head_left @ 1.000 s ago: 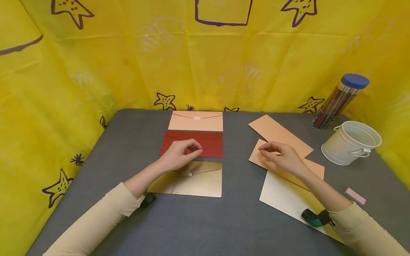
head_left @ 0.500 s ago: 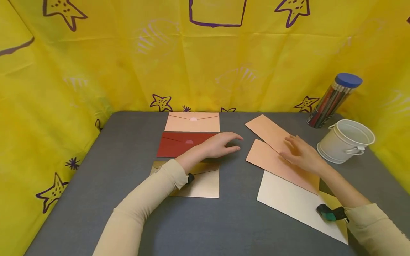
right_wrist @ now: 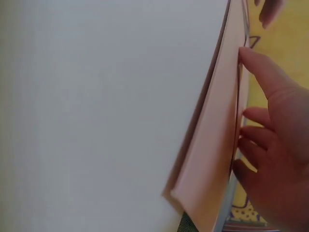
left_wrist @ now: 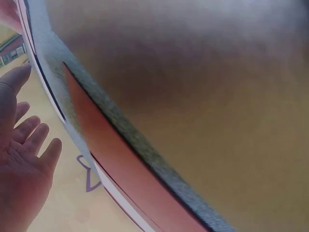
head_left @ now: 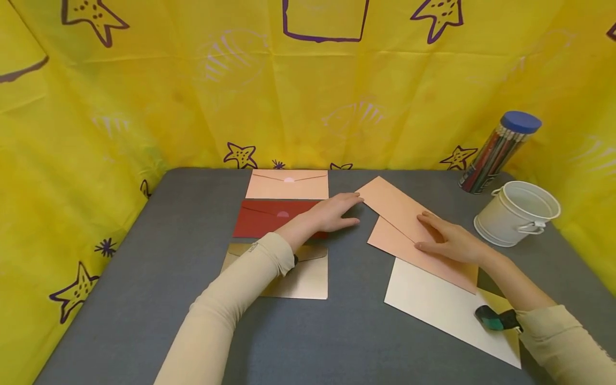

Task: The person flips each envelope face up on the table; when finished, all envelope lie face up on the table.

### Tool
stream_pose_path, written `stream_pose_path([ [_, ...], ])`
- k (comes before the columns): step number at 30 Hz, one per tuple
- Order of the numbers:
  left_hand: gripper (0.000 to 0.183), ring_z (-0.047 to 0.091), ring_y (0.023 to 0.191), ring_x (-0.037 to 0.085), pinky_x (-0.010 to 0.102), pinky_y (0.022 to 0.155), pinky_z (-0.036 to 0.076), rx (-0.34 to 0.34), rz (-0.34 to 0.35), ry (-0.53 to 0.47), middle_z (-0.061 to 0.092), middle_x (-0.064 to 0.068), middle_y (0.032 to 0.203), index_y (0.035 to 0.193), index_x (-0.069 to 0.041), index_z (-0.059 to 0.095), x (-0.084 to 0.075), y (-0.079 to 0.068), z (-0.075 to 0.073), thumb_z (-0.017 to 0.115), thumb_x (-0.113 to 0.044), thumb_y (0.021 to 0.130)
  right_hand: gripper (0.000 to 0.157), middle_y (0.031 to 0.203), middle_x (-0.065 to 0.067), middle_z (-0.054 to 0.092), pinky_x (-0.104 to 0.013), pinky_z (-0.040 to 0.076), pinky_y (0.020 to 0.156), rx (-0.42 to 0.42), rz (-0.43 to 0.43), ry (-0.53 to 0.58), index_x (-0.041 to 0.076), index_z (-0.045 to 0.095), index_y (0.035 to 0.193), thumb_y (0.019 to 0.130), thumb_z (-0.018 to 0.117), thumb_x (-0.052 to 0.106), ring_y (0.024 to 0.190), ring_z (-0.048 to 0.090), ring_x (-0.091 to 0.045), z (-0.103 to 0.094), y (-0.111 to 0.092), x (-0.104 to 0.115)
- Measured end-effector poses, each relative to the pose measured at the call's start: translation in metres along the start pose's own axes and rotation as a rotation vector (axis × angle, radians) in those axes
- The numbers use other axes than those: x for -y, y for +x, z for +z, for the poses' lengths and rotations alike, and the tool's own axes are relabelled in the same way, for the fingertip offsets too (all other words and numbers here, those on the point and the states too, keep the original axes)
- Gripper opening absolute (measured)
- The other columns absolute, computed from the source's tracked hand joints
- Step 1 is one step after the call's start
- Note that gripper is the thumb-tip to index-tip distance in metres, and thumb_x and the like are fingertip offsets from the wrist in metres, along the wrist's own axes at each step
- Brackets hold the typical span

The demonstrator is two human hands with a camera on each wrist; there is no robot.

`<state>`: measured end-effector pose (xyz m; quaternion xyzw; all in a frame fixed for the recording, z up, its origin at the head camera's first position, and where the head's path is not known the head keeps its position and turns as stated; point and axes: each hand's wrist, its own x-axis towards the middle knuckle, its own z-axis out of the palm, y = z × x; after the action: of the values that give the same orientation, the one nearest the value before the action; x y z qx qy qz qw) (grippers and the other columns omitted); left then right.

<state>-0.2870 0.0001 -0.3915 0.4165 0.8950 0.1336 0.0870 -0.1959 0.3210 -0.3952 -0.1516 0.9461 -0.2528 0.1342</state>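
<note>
The long top peach envelope slants from near the back edge of the desk toward the front right corner. The right hand, nearer, pinches its sides. The left hand, loose, is by its left end.

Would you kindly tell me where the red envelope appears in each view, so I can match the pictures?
Head: red envelope left of centre, partly behind the left hand.
Left wrist: red envelope as a slanting strip, upper left to bottom centre.
Right wrist: not in it.
Shared landmark: the yellow cloth, at the back in head, lower left in left wrist, far right in right wrist.
</note>
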Motion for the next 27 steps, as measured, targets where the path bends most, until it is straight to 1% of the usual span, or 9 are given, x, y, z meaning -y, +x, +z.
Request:
stream_pose_path([
  [3, 0.062, 0.027, 0.144, 0.022, 0.034, 0.116, 0.022, 0.008, -0.017, -0.005, 0.031, 0.009, 0.156, 0.151, -0.011, 0.036, 0.002, -0.001, 0.001, 0.059, -0.036, 0.098, 0.089, 0.155, -0.025, 0.024, -0.066, 0.022, 0.107, -0.015, -0.046, -0.026, 0.000, 0.030, 0.151, 0.088, 0.069, 0.048, 0.139, 0.022, -0.049, 0.002, 0.000, 0.000],
  [8, 0.062, 0.025, 0.145, 0.021, 0.034, 0.116, 0.022, 0.044, -0.016, -0.019, 0.028, 0.008, 0.158, 0.152, -0.012, 0.034, 0.004, -0.003, 0.001, 0.058, -0.035, 0.099, 0.084, 0.145, -0.024, 0.044, -0.061, 0.033, 0.103, -0.064, -0.108, -0.117, -0.002, 0.042, 0.144, 0.085, 0.072, 0.049, 0.133, 0.039, -0.045, 0.001, -0.001, 0.003],
  [11, 0.062, 0.023, 0.145, 0.021, 0.035, 0.116, 0.021, 0.062, -0.002, -0.028, 0.027, 0.008, 0.158, 0.152, -0.012, 0.034, 0.004, -0.003, 0.001, 0.057, -0.035, 0.099, 0.075, 0.139, -0.022, 0.051, -0.059, 0.038, 0.101, -0.087, -0.157, -0.158, -0.003, 0.049, 0.139, 0.084, 0.075, 0.041, 0.128, 0.046, -0.043, 0.000, -0.001, 0.005],
  [15, 0.060, 0.024, 0.145, 0.021, 0.033, 0.116, 0.020, 0.056, 0.017, -0.021, 0.028, 0.008, 0.158, 0.151, -0.011, 0.036, 0.004, -0.002, 0.002, 0.057, -0.033, 0.099, 0.063, 0.135, -0.019, 0.057, -0.057, 0.043, 0.097, -0.106, -0.226, -0.183, -0.002, 0.056, 0.135, 0.082, 0.076, 0.027, 0.124, 0.052, -0.041, 0.001, -0.003, 0.005],
  [18, 0.055, 0.028, 0.144, 0.021, 0.033, 0.116, 0.022, 0.047, 0.033, -0.010, 0.033, 0.008, 0.156, 0.148, -0.010, 0.041, 0.004, -0.002, 0.001, 0.058, -0.030, 0.099, 0.060, 0.132, -0.015, 0.060, -0.054, 0.047, 0.093, -0.117, -0.247, -0.179, 0.001, 0.059, 0.133, 0.081, 0.076, 0.026, 0.119, 0.057, -0.037, 0.000, -0.005, 0.005],
  [20, 0.050, 0.032, 0.142, 0.021, 0.032, 0.115, 0.023, 0.036, 0.048, -0.003, 0.039, 0.007, 0.153, 0.145, -0.011, 0.046, 0.004, -0.002, 0.001, 0.058, -0.026, 0.100, 0.058, 0.129, -0.012, 0.062, -0.046, 0.051, 0.085, -0.123, -0.250, -0.163, 0.004, 0.061, 0.132, 0.081, 0.076, 0.026, 0.109, 0.063, -0.031, -0.001, -0.007, 0.005],
  [21, 0.046, 0.034, 0.141, 0.020, 0.032, 0.114, 0.025, 0.026, 0.058, -0.002, 0.042, 0.007, 0.151, 0.143, -0.011, 0.049, 0.005, -0.002, 0.001, 0.058, -0.025, 0.100, 0.057, 0.128, -0.011, 0.063, -0.042, 0.052, 0.082, -0.128, -0.258, -0.156, 0.005, 0.062, 0.131, 0.080, 0.077, 0.026, 0.104, 0.063, -0.027, -0.001, -0.008, 0.005],
  [24, 0.037, 0.043, 0.135, 0.019, 0.030, 0.112, 0.030, -0.033, 0.100, -0.017, 0.053, 0.005, 0.141, 0.136, -0.011, 0.058, 0.007, -0.003, 0.000, 0.058, -0.020, 0.100, 0.054, 0.124, -0.009, 0.066, -0.029, 0.046, 0.069, -0.158, -0.302, -0.115, 0.006, 0.065, 0.128, 0.078, 0.078, 0.020, 0.089, 0.059, -0.017, -0.003, -0.010, 0.002],
  [27, 0.030, 0.052, 0.126, 0.017, 0.028, 0.108, 0.036, -0.104, 0.141, -0.043, 0.062, 0.004, 0.130, 0.128, -0.011, 0.064, 0.009, -0.004, -0.002, 0.057, -0.017, 0.100, 0.050, 0.117, -0.008, 0.069, -0.022, 0.040, 0.057, -0.200, -0.371, -0.082, 0.006, 0.068, 0.123, 0.075, 0.078, 0.014, 0.077, 0.055, -0.011, -0.005, -0.011, 0.000],
])
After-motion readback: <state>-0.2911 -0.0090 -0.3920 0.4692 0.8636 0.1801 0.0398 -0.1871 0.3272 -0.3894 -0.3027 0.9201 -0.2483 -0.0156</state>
